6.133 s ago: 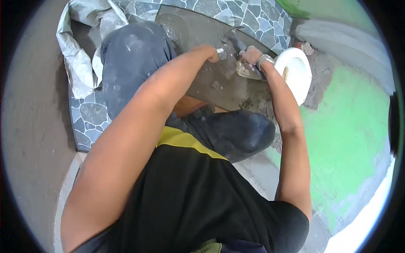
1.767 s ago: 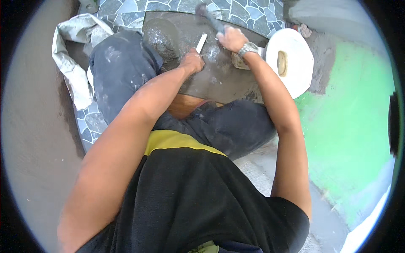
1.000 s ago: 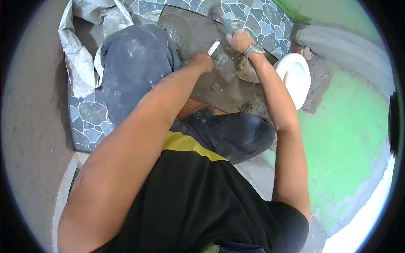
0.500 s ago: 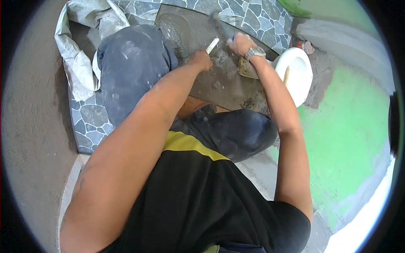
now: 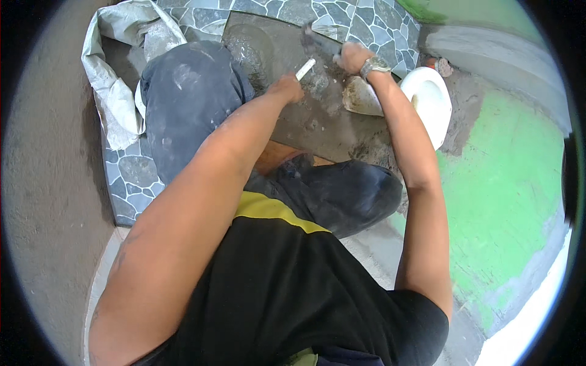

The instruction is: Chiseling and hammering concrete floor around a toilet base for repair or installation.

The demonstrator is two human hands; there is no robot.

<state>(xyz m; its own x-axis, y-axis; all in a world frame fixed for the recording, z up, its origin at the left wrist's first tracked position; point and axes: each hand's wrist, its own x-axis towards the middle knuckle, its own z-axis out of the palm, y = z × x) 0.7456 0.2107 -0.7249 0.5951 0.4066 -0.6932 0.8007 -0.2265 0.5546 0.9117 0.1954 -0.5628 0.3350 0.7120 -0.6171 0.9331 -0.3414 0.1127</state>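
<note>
My left hand (image 5: 287,86), low over a grey, mortar-smeared board (image 5: 314,137), is closed on a short white stick (image 5: 306,68) pointing up and right. My right hand (image 5: 355,59), with a watch at the wrist, grips a grey long-handled tool (image 5: 323,43); its dark head is blurred near the board's far edge. A wet cement patch (image 5: 250,52) lies on the board left of the stick. Just below my right hand is a dirty cream-coloured piece (image 5: 360,97), partly behind my wrist, beside a white oval ceramic fixture (image 5: 436,110).
A crumpled pale sack (image 5: 113,100) lies left of my bent left knee (image 5: 189,91). Grey stone-patterned tiles (image 5: 387,33) run behind the board. A plastered wall (image 5: 55,183) stands left; a green-painted surface (image 5: 506,207) spans the right, with small rubble (image 5: 442,68) near its back.
Since half a second ago my right hand has shifted slightly up and right with the tool. Compared with six seconds ago it is higher and farther left. My left hand still holds the stick.
</note>
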